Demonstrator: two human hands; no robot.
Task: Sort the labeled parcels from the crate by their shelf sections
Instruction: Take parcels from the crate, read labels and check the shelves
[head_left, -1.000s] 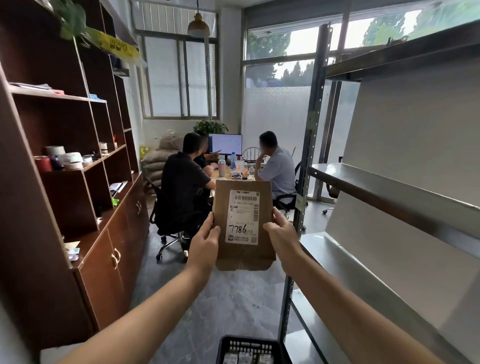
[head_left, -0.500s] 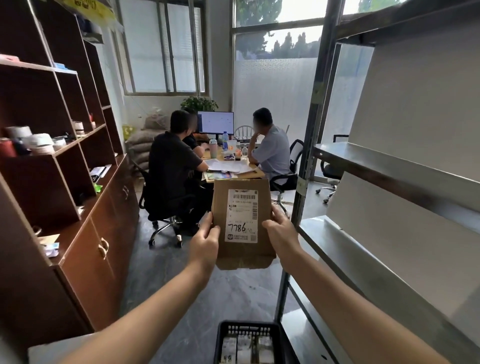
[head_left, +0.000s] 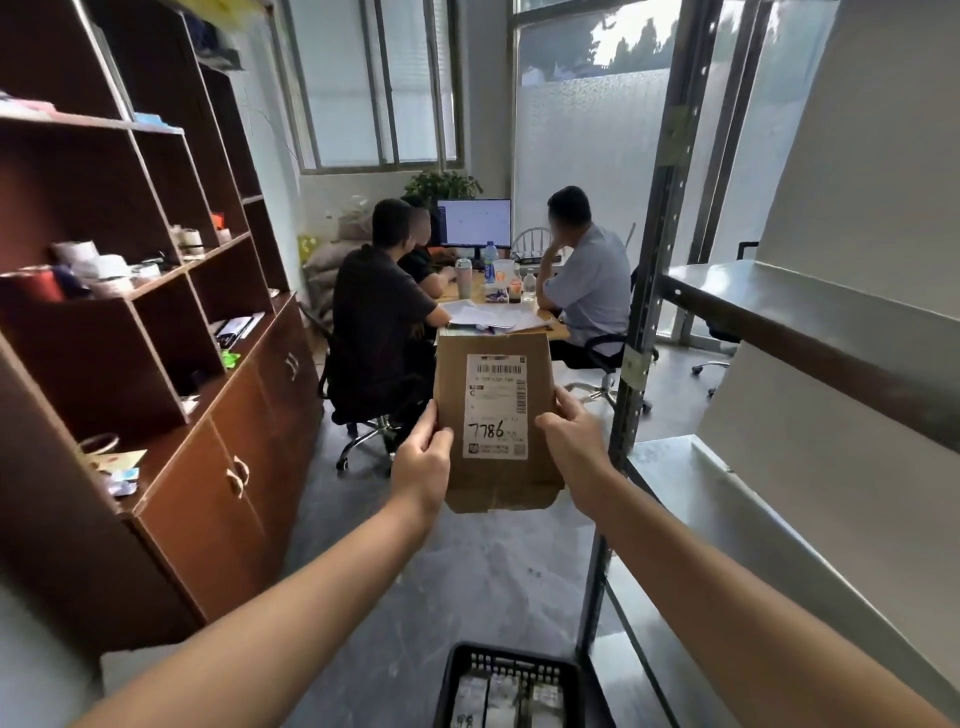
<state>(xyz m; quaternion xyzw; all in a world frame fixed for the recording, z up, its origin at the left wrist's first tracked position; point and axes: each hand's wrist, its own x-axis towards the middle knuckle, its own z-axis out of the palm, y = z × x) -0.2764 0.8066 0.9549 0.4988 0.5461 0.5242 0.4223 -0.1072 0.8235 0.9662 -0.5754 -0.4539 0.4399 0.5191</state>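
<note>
**Parcel 7786 held up in both your hands**

Well off to the left of your grip stands the brown wooden cabinet (head_left: 208, 499). Your left hand (head_left: 423, 465) clamps the left edge of the cardboard parcel (head_left: 540, 374), thumb on the front and fingers behind. The parcel is upright in the air between your hands, its white shipping label (head_left: 495, 405) facing you. The label carries a barcode along the top, what looks like a printed "C" at its left edge, and "7786" handwritten in black near the bottom; the remaining print is too small to read. Your right hand (head_left: 574, 447) grips the right edge the same way. Just right of that hand runs the upright of the metal shelf rack (head_left: 779, 312). Below your grip, the black crate (head_left: 511, 656) on the floor holds more parcels.

Your hold matches half a second ago. More of the crate now shows than then, and the desk papers the parcel covered a second ago sit above its top edge.
</note>
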